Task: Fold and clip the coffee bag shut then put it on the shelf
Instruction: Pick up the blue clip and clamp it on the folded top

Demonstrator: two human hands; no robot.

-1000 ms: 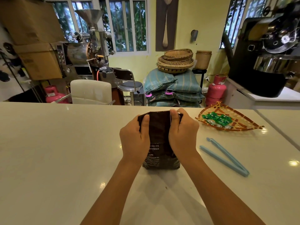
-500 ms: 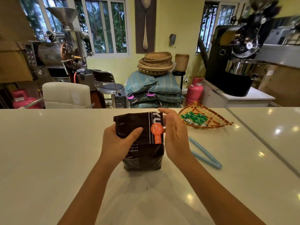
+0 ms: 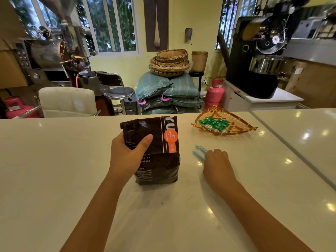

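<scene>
The left hand [image 3: 127, 157] grips the dark coffee bag [image 3: 156, 151], thumb across its front, holding it upright near the middle of the white counter [image 3: 54, 170]. The right hand [image 3: 217, 165] lies knuckles-up over the blue clip [image 3: 199, 151] beside the bag; its grasp cannot be judged

A glossy white counter [image 3: 54, 179] carried everything. A dark coffee bag [image 3: 156, 151] stood upright on it near the middle, its top part flattened and bent over, with an orange label on its right side. Just to the right of the bag a light blue clip [image 3: 199, 151] lay flat on the surface, mostly covered from above. Farther back and to the right sat a woven tray [image 3: 236, 127] with pointed ends, holding small green packets [image 3: 214, 122]. A seam ran diagonally across the counter's right side
</scene>
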